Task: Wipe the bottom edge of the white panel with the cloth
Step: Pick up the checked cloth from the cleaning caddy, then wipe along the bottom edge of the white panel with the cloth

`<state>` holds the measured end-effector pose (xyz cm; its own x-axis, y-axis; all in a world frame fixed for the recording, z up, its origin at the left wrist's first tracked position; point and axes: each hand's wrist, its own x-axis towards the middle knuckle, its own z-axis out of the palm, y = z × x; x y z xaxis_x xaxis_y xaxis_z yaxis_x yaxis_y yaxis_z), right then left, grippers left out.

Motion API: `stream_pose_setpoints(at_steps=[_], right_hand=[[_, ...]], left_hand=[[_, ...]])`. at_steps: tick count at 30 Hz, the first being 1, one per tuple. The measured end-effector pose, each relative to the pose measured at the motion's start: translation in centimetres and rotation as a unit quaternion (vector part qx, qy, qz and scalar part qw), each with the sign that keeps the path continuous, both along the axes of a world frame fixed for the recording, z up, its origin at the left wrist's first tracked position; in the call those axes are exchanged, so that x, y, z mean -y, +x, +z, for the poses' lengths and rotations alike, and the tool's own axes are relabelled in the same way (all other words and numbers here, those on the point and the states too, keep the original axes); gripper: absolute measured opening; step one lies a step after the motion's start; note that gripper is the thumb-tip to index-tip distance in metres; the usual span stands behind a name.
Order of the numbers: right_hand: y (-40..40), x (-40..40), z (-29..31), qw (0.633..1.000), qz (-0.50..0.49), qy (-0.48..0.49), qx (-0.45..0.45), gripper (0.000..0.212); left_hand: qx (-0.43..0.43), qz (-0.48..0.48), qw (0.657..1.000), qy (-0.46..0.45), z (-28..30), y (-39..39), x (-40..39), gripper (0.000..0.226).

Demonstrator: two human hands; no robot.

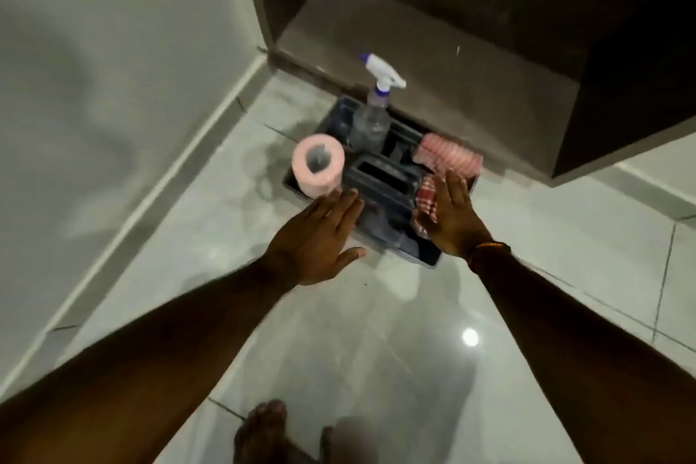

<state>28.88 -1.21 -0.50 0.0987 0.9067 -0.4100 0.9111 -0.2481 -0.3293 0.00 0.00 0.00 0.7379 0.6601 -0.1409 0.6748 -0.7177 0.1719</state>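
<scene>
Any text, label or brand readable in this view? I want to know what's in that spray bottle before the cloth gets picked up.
No readable text anywhere in this view.
Spray bottle: clear body, white and purple trigger head, no label visible.
Paper roll: plain pink, no print.
Dark caddy: no markings visible.
Striped cloth: red and white pattern only, no lettering.

Views: one, head-worn, wide-angle | Position: above the floor [376,331], at standing height | Facing: forward and steeply down | Range: forearms run in from the bottom corners, left hand [320,237] and right hand [452,215] mid-frame, dark caddy [429,260] just beyond | Far field: wall [94,87] left, dark cabinet [565,30] top right | Overlap: not applicable, single view
</scene>
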Motion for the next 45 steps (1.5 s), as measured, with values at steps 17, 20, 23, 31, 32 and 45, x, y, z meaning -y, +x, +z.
stream_pose_setpoints(at_steps=[17,20,23,31,32,45], right_hand=[[0.0,-0.9,-11.6,0.981,-0.132,0.141,-0.029,0.066],[-1.4,0.1,-9.2,0.967,-0.190,0.164,-0.051,0.054],[-4.2,2.0,-5.8,0.937,-0.257,0.181,-0.154,0.050],[-16.1,7.8,2.3,0.924,-0.232,0.151,-0.263,0.051],[-17.8,8.4,3.1,0.920,-0.224,0.129,-0.294,0.053],[-34.0,1.8,-9.7,0.943,0.218,0.133,-0.212,0.077]], left_hand=[[-0.052,0.006,0.998,-0.016,-13.5,2.0,0.0,0.095],[-0.043,0.025,0.998,-0.027,-11.0,-0.3,0.6,0.095],[-0.052,0.039,0.998,-0.023,-8.4,-3.7,1.9,0.093],[-0.059,0.153,0.986,-0.018,-1.3,-15.3,7.2,0.092],[-0.057,0.170,0.984,-0.019,-1.0,-16.6,7.8,0.092],[-0.025,0.455,0.888,-0.053,-11.8,-28.3,14.2,0.097]])
